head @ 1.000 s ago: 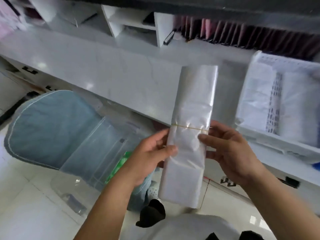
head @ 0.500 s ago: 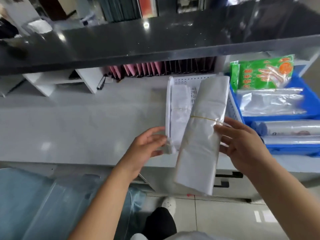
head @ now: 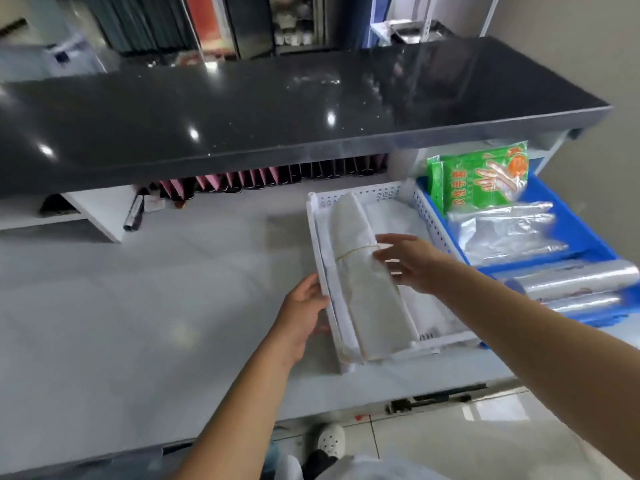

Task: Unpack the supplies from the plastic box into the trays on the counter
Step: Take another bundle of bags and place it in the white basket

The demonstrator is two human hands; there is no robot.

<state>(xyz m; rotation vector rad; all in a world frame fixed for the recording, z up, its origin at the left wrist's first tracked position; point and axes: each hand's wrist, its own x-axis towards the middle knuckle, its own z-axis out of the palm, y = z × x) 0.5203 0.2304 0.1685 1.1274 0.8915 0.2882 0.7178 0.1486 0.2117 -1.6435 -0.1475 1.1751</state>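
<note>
A long bundle of white plastic bags (head: 367,296), bound by a thin rubber band, lies lengthwise in the left part of the white perforated tray (head: 360,195) on the counter. More white bags lie under and beside it. My right hand (head: 412,263) is flat with fingers apart, its fingertips touching the bundle's right side at the band. My left hand (head: 303,313) holds the tray's left wall, thumb on the rim. The plastic box is only a blurred clear edge (head: 104,462) at the bottom left.
A blue tray (head: 581,233) touches the white one on the right and holds green glove packets (head: 481,178), clear bags (head: 502,233) and clear rolls (head: 581,278). A black shelf (head: 277,109) overhangs the back of the pale counter (head: 138,306). A dark pen-like object (head: 133,216) lies at back left.
The bundle went from both hands in the air down into the white tray. My right hand has let go of it, and my left hand moved to the tray's wall. The view swung from the box to the counter.
</note>
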